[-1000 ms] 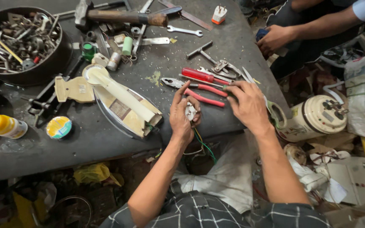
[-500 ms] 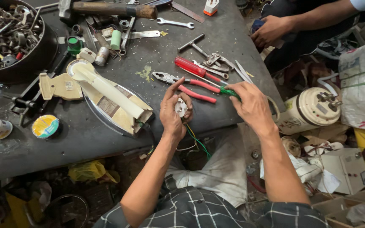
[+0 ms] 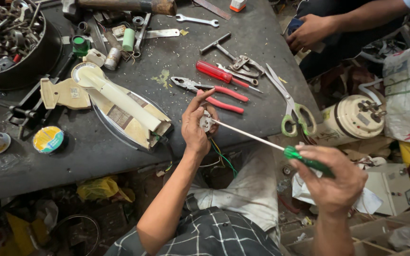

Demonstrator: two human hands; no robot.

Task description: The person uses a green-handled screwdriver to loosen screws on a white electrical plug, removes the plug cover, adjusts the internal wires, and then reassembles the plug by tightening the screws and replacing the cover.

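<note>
My left hand (image 3: 194, 127) holds a small white electrical part (image 3: 206, 123) at the near edge of the dark workbench (image 3: 119, 156), with green, yellow and dark wires (image 3: 221, 156) hanging below it. My right hand (image 3: 332, 179) grips the green handle of a long screwdriver (image 3: 262, 140), whose thin shaft runs up-left and its tip meets the white part. Just beyond my left hand lie red-handled pliers (image 3: 214, 92) and a red-handled screwdriver (image 3: 219, 73).
An opened clothes iron (image 3: 119, 102) lies left of my hand. Green-handled scissors (image 3: 293, 111), spanners, a hammer and a black bowl of scrap parts (image 3: 10, 42) are on the bench. Another person's hand (image 3: 309, 31) rests at the far right. A cream appliance (image 3: 352, 118) sits beside the bench.
My right hand has picked up the green-handled screwdriver, drawn back to the lower right, and put its tip to the white part. My left hand has stayed on the part.
</note>
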